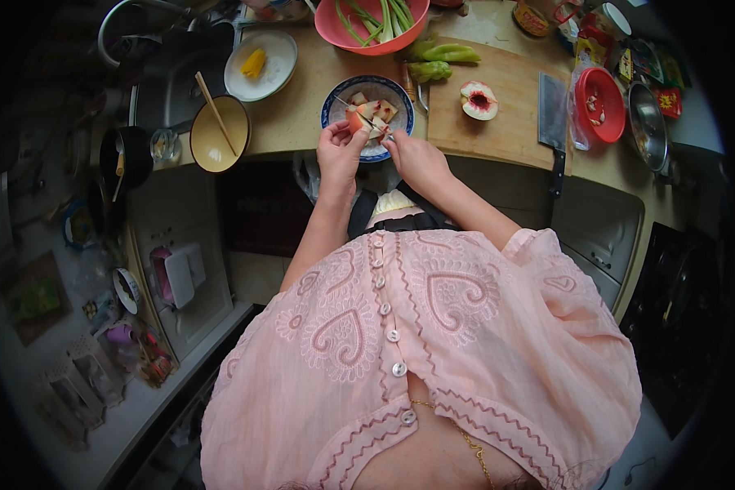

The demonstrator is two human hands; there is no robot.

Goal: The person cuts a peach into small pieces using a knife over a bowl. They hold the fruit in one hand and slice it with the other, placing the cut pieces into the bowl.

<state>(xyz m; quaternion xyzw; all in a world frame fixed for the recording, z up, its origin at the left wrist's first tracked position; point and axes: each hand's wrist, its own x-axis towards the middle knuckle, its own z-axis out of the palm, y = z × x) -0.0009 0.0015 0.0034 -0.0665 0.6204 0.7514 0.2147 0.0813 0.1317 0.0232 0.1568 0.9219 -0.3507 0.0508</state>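
Note:
My left hand (340, 155) pinches a piece of peach (357, 122) with red-tinged skin over a blue-rimmed bowl (328, 107). My right hand (416, 159) meets it there, fingers closed on what looks like a small knife, mostly hidden by the fingers; its thin blade lies against the fruit. Cut pale peach chunks (387, 109) lie in the bowl under my hands. Right of the bowl, a peach half (479, 100) rests cut side up on the wooden cutting board (510, 131), its centre deep red.
A cleaver (553, 114) lies at the board's right, its black handle over the counter edge. Green peppers (445, 54) sit at the board's back. Nearby stand a pink basin (371, 50) of green stalks, a white plate (282, 72), a cream bowl (212, 145) with chopsticks and a red basket (600, 104).

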